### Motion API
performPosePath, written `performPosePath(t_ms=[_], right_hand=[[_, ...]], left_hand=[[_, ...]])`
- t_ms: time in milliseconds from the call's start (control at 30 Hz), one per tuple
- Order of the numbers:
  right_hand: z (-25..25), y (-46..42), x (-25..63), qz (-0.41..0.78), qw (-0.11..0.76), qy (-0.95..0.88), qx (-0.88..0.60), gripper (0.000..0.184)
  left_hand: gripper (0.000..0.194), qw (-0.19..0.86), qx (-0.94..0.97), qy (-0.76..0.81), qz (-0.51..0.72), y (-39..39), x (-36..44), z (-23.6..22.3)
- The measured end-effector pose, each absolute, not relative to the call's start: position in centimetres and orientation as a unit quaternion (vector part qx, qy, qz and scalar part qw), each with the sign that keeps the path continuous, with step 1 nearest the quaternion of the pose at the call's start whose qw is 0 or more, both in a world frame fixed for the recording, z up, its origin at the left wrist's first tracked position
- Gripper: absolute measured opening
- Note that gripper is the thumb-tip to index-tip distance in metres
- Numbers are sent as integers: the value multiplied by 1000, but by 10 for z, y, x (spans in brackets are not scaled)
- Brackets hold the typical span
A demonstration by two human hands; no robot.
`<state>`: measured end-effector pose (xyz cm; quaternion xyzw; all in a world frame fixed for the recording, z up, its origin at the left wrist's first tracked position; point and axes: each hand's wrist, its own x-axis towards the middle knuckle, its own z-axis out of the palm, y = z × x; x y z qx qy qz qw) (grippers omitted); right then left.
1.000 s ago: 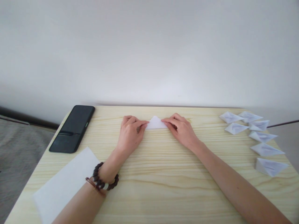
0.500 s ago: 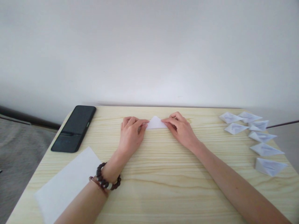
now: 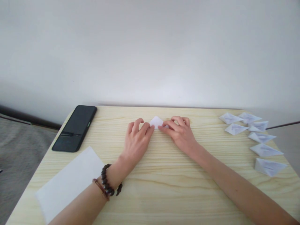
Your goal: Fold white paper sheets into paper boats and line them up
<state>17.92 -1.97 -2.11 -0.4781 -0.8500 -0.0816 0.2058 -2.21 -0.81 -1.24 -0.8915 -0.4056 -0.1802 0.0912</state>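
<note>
A small folded paper (image 3: 156,121) lies at the far middle of the worktop (image 3: 164,187), between the two hands. Its pointed top faces the far wall (image 3: 150,47). Both of its ends are hidden behind fingers, so only the middle bit shows.

The left hand (image 3: 138,142) has its thumb and first finger close together on the paper's left end. Its grip looks almost closed, with the paper's edge in it. The right hand (image 3: 181,132) does the same on the right end — its thumb is near the middle of the bottom edge. How hard they squeeze, I cannot tell.

The left wrist wears dark beads (image 3: 104,178) and a thin brown band (image 3: 99,188). The left arm covers part of a big white sheet (image 3: 70,184) on the near left. Both arms are cut off at the bottom.

A black phone (image 3: 74,128) lies at the far left, with a dark shine on its screen. On the right sit seven white paper shapes (image 3: 262,137), some touching or overlapping — their folds are blurry. The gray patch (image 3: 28,150) past the left edge is too fuzzy to name.
</note>
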Motion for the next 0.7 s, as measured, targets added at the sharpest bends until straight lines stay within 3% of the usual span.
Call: performPosePath(t_ms=[167,467,700], right_hand=[[-20,-31,176,-131,173,-850,-480,28],[-34,-39,190,-125,229,-821,-508,37],[-30,-34,184,-96,243,-817,-514,25]], left_hand=[[33,130,-885,-430,-127,-20,-21,-10],[36,114,-877,-443,-148,-29,-31,-14],[28,81,-869,-457,-171,-23,-24,-12]])
